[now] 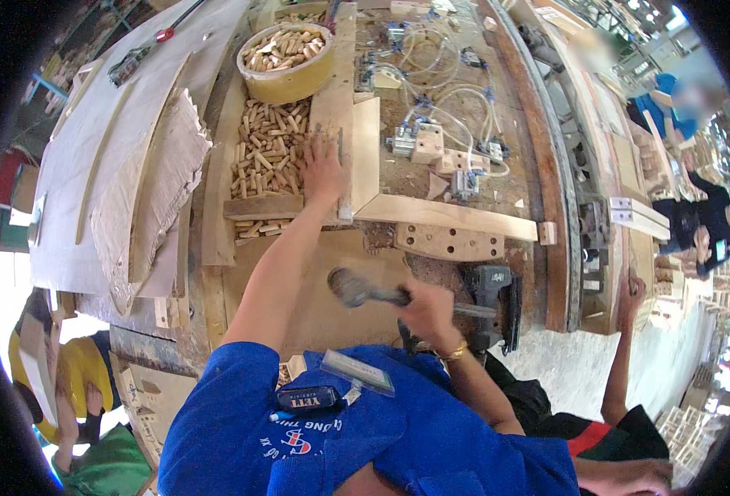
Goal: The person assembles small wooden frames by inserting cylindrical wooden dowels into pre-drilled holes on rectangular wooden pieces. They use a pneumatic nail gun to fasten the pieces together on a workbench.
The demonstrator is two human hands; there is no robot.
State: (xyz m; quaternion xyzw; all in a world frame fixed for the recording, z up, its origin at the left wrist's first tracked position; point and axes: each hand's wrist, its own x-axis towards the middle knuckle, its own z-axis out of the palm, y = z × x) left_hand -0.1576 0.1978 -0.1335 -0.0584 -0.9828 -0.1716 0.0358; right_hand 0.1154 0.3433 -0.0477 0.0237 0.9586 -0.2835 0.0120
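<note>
The right hand point(424, 310) is wrapped tight around the handle of a hammer point(365, 291), held low over the near edge of the surface point(332, 273). The head looks like solid metal, so I judge it head-heavy and stiff; the grip sits far down the handle, which seems the sound place to hold it. The head is smeared by motion blur, so its exact shape and face are hard to make out.

The left hand point(322, 169) lies flat with fingers spread at the edge of a tray of dowels point(264, 153), touching the pegs and the wooden rail point(340, 107) beside them. The dowels look light, hard and smooth, likely to roll; one would pinch easily at mid-length. Whether any peg sits under the palm I cannot tell.

A round tub point(286, 58) further back holds more pegs. A curved plank point(443, 217) and a drilled block point(449, 242) lie right of the tray. The black tool point(490, 302) behind the right wrist is half covered.
</note>
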